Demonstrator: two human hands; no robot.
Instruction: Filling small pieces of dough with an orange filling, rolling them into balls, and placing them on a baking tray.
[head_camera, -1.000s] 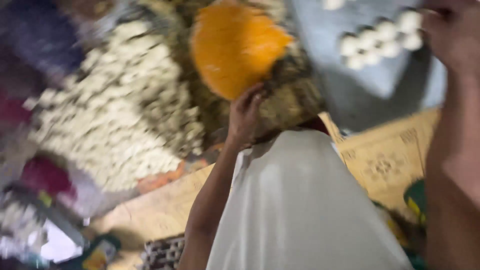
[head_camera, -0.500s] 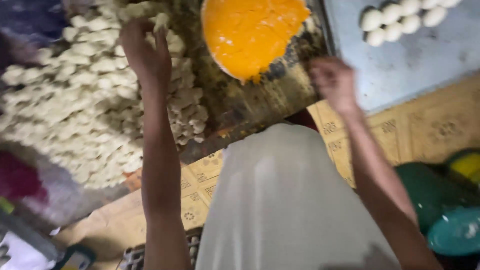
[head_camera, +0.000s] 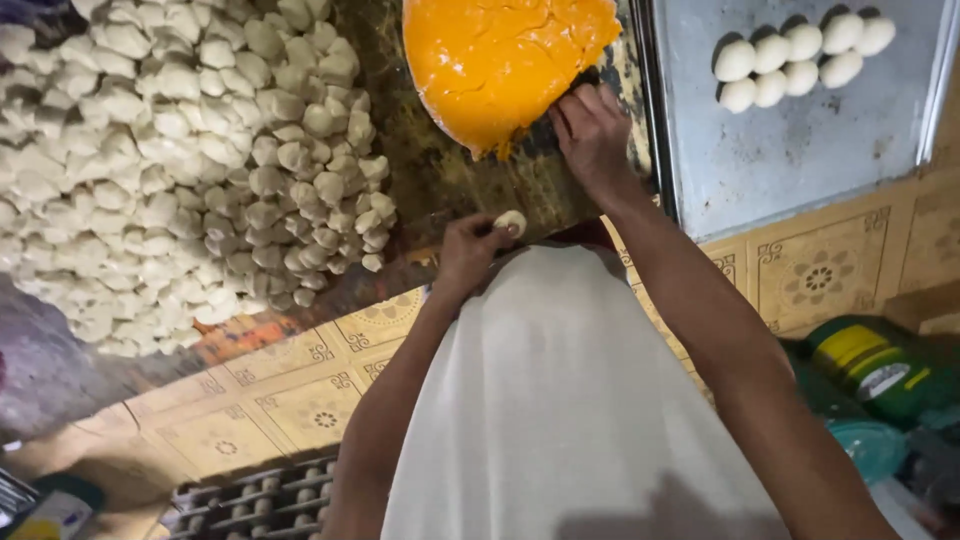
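Head view, only 1 view: the person's left hand (head_camera: 470, 255) is pinching a small pale dough piece (head_camera: 511, 221) at its fingertips, held just above the white apron (head_camera: 560, 400) and close to the body, likely so it is sitting ready in the palm for a portion of filling. The right hand (head_camera: 592, 130) is reaching forward with the arm stretched out, fingers curled down onto the near edge of the big orange filling mound (head_camera: 505, 65), looking closed around a bit of it; whether anything is actually gripped is not clear. The mound is sitting on the dark worktop (head_camera: 440, 180), between a large heap of raw dough lumps (head_camera: 180, 150) on the left and a metal tray (head_camera: 800, 150) on the right, where about 8 smooth finished balls (head_camera: 800, 60) are lining up in rows at the far corner. Patterned floor tiles (head_camera: 300, 400) are showing below.
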